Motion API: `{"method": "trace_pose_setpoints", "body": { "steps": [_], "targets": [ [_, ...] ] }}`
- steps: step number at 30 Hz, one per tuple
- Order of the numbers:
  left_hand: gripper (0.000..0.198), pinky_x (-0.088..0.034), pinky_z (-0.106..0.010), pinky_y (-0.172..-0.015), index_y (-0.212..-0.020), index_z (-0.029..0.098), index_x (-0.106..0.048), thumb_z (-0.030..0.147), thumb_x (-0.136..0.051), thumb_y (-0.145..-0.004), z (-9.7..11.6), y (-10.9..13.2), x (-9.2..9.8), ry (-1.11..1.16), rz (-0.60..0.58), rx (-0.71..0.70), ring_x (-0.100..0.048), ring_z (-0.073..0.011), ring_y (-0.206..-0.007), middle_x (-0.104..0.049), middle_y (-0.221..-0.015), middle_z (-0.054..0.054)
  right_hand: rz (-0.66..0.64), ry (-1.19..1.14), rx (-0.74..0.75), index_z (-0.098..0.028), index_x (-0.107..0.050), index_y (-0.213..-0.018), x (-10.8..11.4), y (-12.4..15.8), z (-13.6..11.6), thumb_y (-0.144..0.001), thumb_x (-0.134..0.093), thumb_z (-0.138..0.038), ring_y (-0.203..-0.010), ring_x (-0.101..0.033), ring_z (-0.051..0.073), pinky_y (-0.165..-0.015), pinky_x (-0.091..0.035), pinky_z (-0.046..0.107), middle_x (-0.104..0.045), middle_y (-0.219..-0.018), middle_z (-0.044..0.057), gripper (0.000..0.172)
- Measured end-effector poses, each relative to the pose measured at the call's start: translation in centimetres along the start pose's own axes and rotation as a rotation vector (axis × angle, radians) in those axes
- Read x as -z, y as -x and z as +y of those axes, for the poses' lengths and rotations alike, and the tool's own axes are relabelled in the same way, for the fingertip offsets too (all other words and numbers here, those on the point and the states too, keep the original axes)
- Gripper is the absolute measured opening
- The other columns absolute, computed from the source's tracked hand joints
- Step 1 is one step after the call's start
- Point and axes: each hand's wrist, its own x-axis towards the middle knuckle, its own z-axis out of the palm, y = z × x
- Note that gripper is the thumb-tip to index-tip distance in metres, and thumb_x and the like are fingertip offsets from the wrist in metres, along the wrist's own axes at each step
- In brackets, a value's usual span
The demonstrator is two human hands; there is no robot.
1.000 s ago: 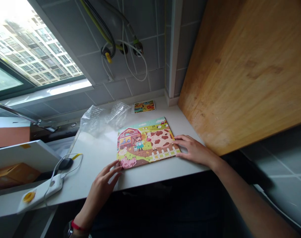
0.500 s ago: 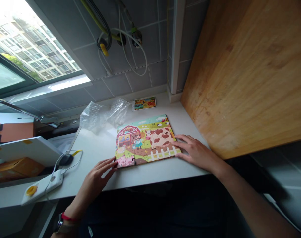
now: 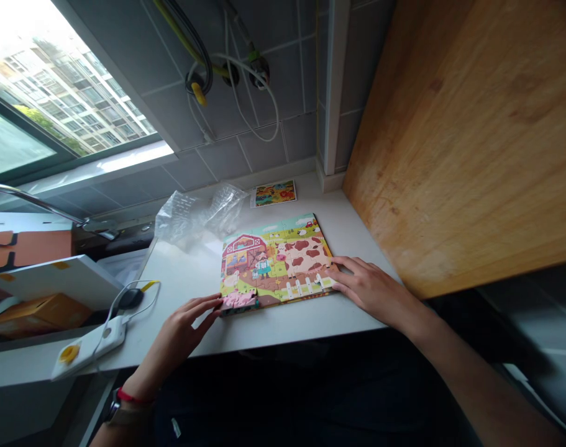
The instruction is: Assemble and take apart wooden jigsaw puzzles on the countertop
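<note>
A rectangular jigsaw puzzle [image 3: 276, 257] lies flat on a white bench [image 3: 180, 273], between a person's two bare hands. Its long axis runs from left to right, the right end slightly farther from the body. The left hand [image 3: 184, 323] is at the near left corner and the right hand [image 3: 373, 288] at the right edge, near the front corner; both touch the puzzle, so neither is clearly nearer. From the left fingers the picture stretches away to the right; from the right fingers, to the left.

The left fingers are gently bent, tips together at the corner; the right fingers are loosely curved and slightly parted along the edge. Whether either hand truly grips cannot be told.

The puzzle looks like thin, stiff board with interlocking curved seams, printed with a red barn, a farmer, a spotted cow and a white fence. The pink pig section [image 3: 238, 300] at the left corner seems slightly raised — other colours show beneath it.

Behind are a crumpled, glossy clear plastic bag [image 3: 175, 214] and a small, flat, colourful card [image 3: 276, 194]. To the right leans a large wood-grained panel [image 3: 455, 136] — broad and smooth.
</note>
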Motion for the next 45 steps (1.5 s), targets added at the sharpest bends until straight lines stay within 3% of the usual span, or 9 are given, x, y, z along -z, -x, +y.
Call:
{"method": "trace_pose_setpoints", "body": {
  "steps": [7,12,18,21,25,36,45],
  "targets": [
    [0.026,-0.067,-0.032,-0.082,-0.111,0.024,-0.079,0.042,-0.063,-0.102,0.4,-0.5,0.2,0.033,0.038,0.012,-0.081,-0.0231,-0.093,-0.082,-0.108,-0.007,0.001,0.004,0.020,-0.027,-0.069,-0.129,0.0,-0.1,-0.3,-0.104,-0.055,-0.019,-0.110,-0.070,0.029,-0.094,-0.062,0.048,-0.069,-0.132,0.010,0.030],
    [0.023,-0.066,-0.033,-0.085,-0.114,0.024,-0.077,0.038,-0.064,-0.102,0.5,-0.2,-0.1,0.048,0.059,0.021,-0.079,-0.0234,-0.098,-0.081,-0.113,-0.008,0.054,-0.059,0.050,-0.025,-0.073,-0.123,0.0,-0.3,-0.4,-0.103,-0.051,-0.016,-0.105,-0.073,0.028,-0.090,-0.065,0.044,-0.073,-0.121,0.011,0.030],
    [0.019,-0.065,-0.037,-0.092,-0.115,0.025,-0.075,0.022,-0.064,-0.100,1.1,-0.3,-0.9,0.079,0.126,-0.080,-0.076,-0.0236,-0.109,-0.078,-0.118,-0.008,0.088,-0.169,0.070,-0.024,-0.072,-0.121,0.0,-0.4,-0.1,-0.103,-0.043,-0.010,-0.109,-0.074,0.025,-0.097,-0.065,0.040,-0.076,-0.116,0.010,0.037],
    [0.024,-0.065,-0.038,-0.095,-0.119,0.025,-0.073,0.016,-0.062,-0.100,1.4,-0.4,-1.5,0.098,0.143,-0.107,-0.075,-0.0231,-0.112,-0.078,-0.119,-0.008,0.115,-0.254,0.045,-0.024,-0.071,-0.121,0.2,-0.4,-0.2,-0.106,-0.045,-0.017,-0.108,-0.075,0.025,-0.099,-0.064,0.041,-0.076,-0.114,0.010,0.031],
    [0.025,-0.065,-0.040,-0.095,-0.124,0.023,-0.071,0.021,-0.059,-0.102,1.4,-0.6,-2.2,0.102,0.155,-0.068,-0.076,-0.0240,-0.109,-0.078,-0.118,-0.010,0.128,-0.343,0.013,-0.025,-0.072,-0.118,0.5,-0.4,-0.3,-0.105,-0.055,-0.027,-0.108,-0.076,0.025,-0.097,-0.065,0.040,-0.076,-0.114,0.008,0.022],
    [0.020,-0.064,-0.040,-0.093,-0.116,0.025,-0.075,0.021,-0.062,-0.102,1.2,-1.7,-3.1,0.117,0.130,-0.095,-0.074,-0.0238,-0.111,-0.079,-0.117,-0.008,0.196,-0.356,0.044,-0.026,-0.076,-0.112,0.0,-0.6,-0.1,-0.103,-0.054,-0.019,-0.106,-0.074,0.024,-0.096,-0.065,0.039,-0.075,-0.111,0.008,0.025],
    [0.015,-0.062,-0.035,-0.088,-0.110,0.023,-0.074,0.020,-0.063,-0.100,1.5,-2.4,-3.3,0.133,0.187,-0.022,-0.075,-0.0216,-0.097,-0.079,-0.104,-0.006,0.253,-0.415,-0.049,-0.026,-0.073,-0.111,-0.5,-0.8,-0.5,-0.102,-0.057,-0.021,-0.103,-0.074,0.023,-0.093,-0.063,0.036,-0.074,-0.109,0.007,0.019]
  ]
}}
